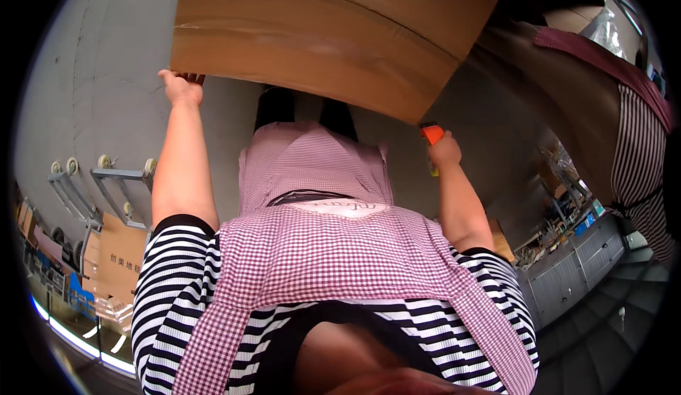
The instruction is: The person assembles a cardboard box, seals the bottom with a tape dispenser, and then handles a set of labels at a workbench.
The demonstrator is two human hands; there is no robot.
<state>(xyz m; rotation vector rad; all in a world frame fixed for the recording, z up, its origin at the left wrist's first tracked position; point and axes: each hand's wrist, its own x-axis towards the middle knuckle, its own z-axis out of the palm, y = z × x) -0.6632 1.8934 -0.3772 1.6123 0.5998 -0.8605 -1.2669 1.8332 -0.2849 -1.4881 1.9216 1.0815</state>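
A large brown cardboard box (319, 40) fills the upper middle, with a dark seam running across its face. My left hand (183, 88) is at the box's near left corner, fingers curled behind the lower edge and thumb sticking out to the side. Just below the near right corner, my right hand (445, 151) is closed around an orange hand tool (431, 134). This tool has a black tip close to the box corner and a yellow part lower down; its exact kind I cannot make out.
Grey metal wheeled frames (120, 175) stand at left, near another cardboard box (117, 253). On the right is a person in striped clothing (635, 139) and a purple apron. Grey cabinets (567, 274) carry clutter at lower right. Grey floor (120, 61) spreads left of the big box.
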